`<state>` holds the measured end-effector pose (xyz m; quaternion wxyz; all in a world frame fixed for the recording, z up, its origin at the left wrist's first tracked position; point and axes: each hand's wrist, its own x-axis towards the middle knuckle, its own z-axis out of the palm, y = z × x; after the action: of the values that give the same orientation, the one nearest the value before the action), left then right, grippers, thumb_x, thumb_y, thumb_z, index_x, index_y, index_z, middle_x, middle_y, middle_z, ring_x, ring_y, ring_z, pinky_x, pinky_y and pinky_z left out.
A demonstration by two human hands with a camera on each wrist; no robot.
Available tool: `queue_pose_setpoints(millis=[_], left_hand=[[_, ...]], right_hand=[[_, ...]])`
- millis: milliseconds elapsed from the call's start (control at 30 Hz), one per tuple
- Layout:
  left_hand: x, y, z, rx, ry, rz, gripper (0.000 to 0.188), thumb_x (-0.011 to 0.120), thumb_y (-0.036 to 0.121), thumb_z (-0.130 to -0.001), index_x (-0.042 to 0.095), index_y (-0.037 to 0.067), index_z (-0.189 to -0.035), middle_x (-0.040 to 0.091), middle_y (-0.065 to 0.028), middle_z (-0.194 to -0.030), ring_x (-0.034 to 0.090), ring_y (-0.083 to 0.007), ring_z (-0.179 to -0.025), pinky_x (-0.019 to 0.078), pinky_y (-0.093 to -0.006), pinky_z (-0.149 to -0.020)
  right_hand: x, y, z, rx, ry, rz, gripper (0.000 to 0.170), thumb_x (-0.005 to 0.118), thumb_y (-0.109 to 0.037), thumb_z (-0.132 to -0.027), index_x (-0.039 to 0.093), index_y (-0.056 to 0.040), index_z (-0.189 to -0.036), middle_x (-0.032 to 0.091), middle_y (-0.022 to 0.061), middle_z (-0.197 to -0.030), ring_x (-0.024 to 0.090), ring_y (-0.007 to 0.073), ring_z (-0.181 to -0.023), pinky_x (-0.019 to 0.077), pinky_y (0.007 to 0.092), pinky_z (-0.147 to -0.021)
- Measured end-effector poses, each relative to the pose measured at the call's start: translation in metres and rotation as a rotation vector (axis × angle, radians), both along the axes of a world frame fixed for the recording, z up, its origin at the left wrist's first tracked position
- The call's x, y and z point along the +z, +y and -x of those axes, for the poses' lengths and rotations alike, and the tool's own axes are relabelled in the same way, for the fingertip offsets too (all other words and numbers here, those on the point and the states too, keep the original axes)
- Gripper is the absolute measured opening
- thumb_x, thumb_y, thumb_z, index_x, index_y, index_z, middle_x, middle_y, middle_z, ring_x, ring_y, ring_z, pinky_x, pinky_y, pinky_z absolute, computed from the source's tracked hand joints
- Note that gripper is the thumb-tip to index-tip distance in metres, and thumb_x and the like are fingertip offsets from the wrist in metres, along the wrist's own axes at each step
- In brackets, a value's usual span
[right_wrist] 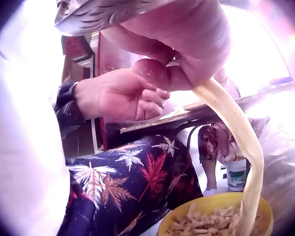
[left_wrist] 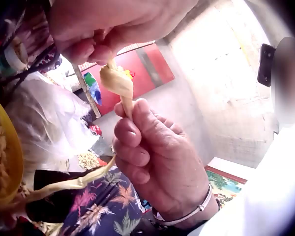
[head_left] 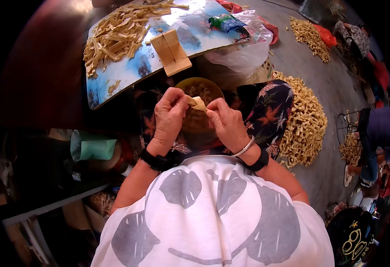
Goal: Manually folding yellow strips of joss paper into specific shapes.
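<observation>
A pale yellow flat strip is twisted into a knot [head_left: 197,103] between the two hands, over the lap. My left hand [head_left: 170,115] pinches one end beside the knot with thumb and fingers. On the other side, my right hand [head_left: 227,121] pinches the strip just below the knot [left_wrist: 117,81], its other fingers curled. A long tail of the strip [right_wrist: 250,157] hangs from the right hand down across a yellow bowl [right_wrist: 266,209]. Short pale pieces [right_wrist: 201,223] fill the bowl, which stands between the knees beneath the hands.
Ahead is a paint-stained board [head_left: 190,40] with a pile of loose strips [head_left: 119,33] and a small wooden stand [head_left: 168,49]. A clear plastic bag [head_left: 244,53] hangs beside it. Heaps of short pieces [head_left: 304,120] cover floor at right; another person [head_left: 377,133] is beyond.
</observation>
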<state>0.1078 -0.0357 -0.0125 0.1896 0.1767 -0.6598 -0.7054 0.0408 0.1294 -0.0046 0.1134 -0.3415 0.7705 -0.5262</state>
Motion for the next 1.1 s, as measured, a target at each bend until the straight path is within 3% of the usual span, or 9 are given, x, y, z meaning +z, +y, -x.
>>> queue_pose_setpoints(millis=[33, 167, 267, 400, 500, 600, 733, 967, 1100], left_hand=[[0.001, -0.001, 0.001, -0.006, -0.020, -0.029, 0.006, 0.059, 0.002, -0.094, 0.059, 0.007, -0.090, 0.056, 0.0030, -0.073, 0.053, -0.0050, -0.066, 0.0452, -0.0205, -0.059], [-0.011, 0.008, 0.005, -0.058, 0.075, -0.643, 0.010, 0.063, 0.009, -0.095, 0.059, 0.006, -0.104, 0.064, -0.0047, -0.093, 0.060, -0.0107, -0.075, 0.0503, -0.0240, -0.069], [-0.018, 0.018, 0.001, -0.113, 0.051, -0.648, 0.025, 0.065, 0.008, -0.093, 0.057, 0.004, -0.116, 0.064, -0.0077, -0.107, 0.064, -0.0158, -0.093, 0.0532, -0.0307, -0.084], [-0.018, 0.014, -0.002, -0.064, 0.063, -0.494, 0.042, 0.065, 0.006, -0.092, 0.051, 0.005, -0.132, 0.063, -0.0066, -0.115, 0.062, -0.0164, -0.106, 0.0522, -0.0318, -0.091], [-0.009, 0.016, -0.005, -0.056, 0.069, -0.395, 0.043, 0.063, 0.002, -0.092, 0.051, 0.006, -0.134, 0.061, -0.0058, -0.116, 0.062, -0.0150, -0.105, 0.0517, -0.0290, -0.090], [-0.008, 0.016, -0.006, -0.071, 0.081, -0.240, 0.044, 0.061, -0.001, -0.092, 0.050, 0.006, -0.134, 0.060, -0.0048, -0.114, 0.061, -0.0130, -0.103, 0.0513, -0.0266, -0.090], [-0.011, 0.017, -0.006, -0.130, 0.100, -0.053, 0.043, 0.062, -0.002, -0.091, 0.052, 0.006, -0.132, 0.061, -0.0045, -0.109, 0.061, -0.0105, -0.093, 0.0506, -0.0233, -0.084], [-0.020, 0.009, -0.013, -0.182, -0.104, 0.060, 0.017, 0.062, 0.005, -0.095, 0.060, 0.003, -0.112, 0.057, 0.0044, -0.086, 0.050, -0.0008, -0.071, 0.0417, -0.0160, -0.060], [-0.011, 0.011, -0.017, -0.182, -0.038, 0.151, 0.005, 0.063, 0.007, -0.095, 0.064, 0.002, -0.097, 0.055, 0.0076, -0.075, 0.043, -0.0001, -0.063, 0.0339, -0.0159, -0.054]], right_hand=[[-0.003, 0.001, -0.002, -0.001, 0.065, -0.021, 0.012, 0.058, -0.014, -0.095, 0.051, -0.0039, -0.096, 0.062, 0.0120, -0.063, 0.066, 0.0297, -0.060, 0.0486, 0.0381, -0.053], [-0.012, 0.001, -0.005, -0.085, 0.239, -0.074, 0.010, 0.057, -0.013, -0.095, 0.052, -0.0047, -0.096, 0.062, 0.0135, -0.067, 0.064, 0.0338, -0.063, 0.0494, 0.0417, -0.055], [-0.012, -0.006, -0.005, -0.104, 0.379, -0.070, 0.008, 0.058, -0.012, -0.093, 0.053, -0.0059, -0.095, 0.062, 0.0141, -0.072, 0.064, 0.0346, -0.067, 0.0503, 0.0426, -0.057], [-0.017, -0.011, -0.006, -0.019, 0.406, -0.016, 0.007, 0.060, -0.010, -0.092, 0.057, -0.0057, -0.097, 0.061, 0.0176, -0.077, 0.063, 0.0390, -0.072, 0.0510, 0.0441, -0.060], [-0.022, -0.012, -0.001, 0.026, 0.436, -0.035, 0.010, 0.061, -0.013, -0.090, 0.057, -0.0074, -0.097, 0.063, 0.0143, -0.079, 0.064, 0.0354, -0.072, 0.0516, 0.0417, -0.060], [-0.014, -0.011, 0.001, 0.026, 0.201, -0.030, 0.017, 0.064, -0.020, -0.091, 0.060, -0.0053, -0.097, 0.065, 0.0154, -0.081, 0.065, 0.0340, -0.072, 0.0522, 0.0393, -0.062], [-0.014, -0.019, 0.015, -0.098, -0.449, 0.025, 0.033, 0.064, -0.032, -0.093, 0.064, 0.0013, -0.091, 0.068, 0.0164, -0.079, 0.069, 0.0268, -0.075, 0.0522, 0.0347, -0.068], [-0.020, -0.026, 0.012, -0.152, 0.016, 0.073, 0.030, 0.053, -0.023, -0.098, 0.067, 0.0018, -0.090, 0.068, 0.0164, -0.078, 0.069, 0.0283, -0.070, 0.0523, 0.0362, -0.063], [-0.013, -0.023, 0.016, -0.129, -0.068, 0.014, 0.028, 0.054, -0.022, -0.098, 0.066, 0.0014, -0.088, 0.068, 0.0146, -0.075, 0.068, 0.0222, -0.064, 0.0518, 0.0333, -0.057]])
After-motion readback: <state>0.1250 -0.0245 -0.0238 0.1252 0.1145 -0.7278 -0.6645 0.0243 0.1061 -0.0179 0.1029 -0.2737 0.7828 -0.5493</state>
